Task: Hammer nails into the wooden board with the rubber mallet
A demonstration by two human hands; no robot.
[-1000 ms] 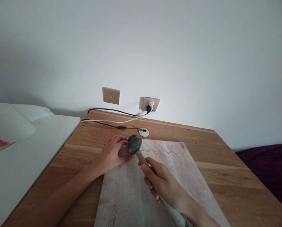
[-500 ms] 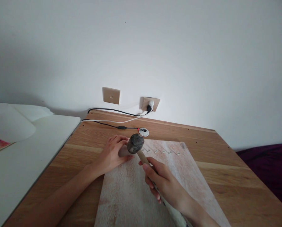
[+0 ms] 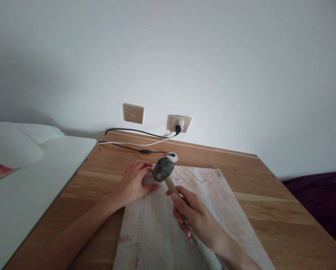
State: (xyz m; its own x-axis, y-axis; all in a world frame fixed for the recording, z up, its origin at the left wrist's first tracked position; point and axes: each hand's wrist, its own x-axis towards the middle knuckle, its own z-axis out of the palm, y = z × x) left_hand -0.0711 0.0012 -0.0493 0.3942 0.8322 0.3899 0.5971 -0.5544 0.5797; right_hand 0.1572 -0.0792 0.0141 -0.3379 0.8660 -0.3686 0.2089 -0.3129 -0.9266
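Observation:
My right hand [image 3: 197, 212] is wrapped round the wooden handle of a hammer [image 3: 163, 169], its dark, scuffed head raised toward me above the far left part of a board. My left hand [image 3: 136, 182] rests at the far left edge of that board, thumb and fingers curled inward beside the hammer head. Its fingertips are partly hidden by the head, so what they pinch does not show. The whitewashed wooden board [image 3: 156, 232] lies flat. Several nails [image 3: 203, 182] stand in a slanting row near its far edge, right of the hammer head.
Beneath the board is a wooden desk [image 3: 269, 210] against a white wall. Black and white cables [image 3: 139, 144] run across its back to a wall socket [image 3: 184, 122] and a round cable hole [image 3: 172, 157]. A white surface [image 3: 58, 165] adjoins at left; dark purple cloth [image 3: 320, 191] lies at right.
The hammer head has shifted very slightly up and right in the picture, while the whole view has drifted a little. Both hands keep the same pose.

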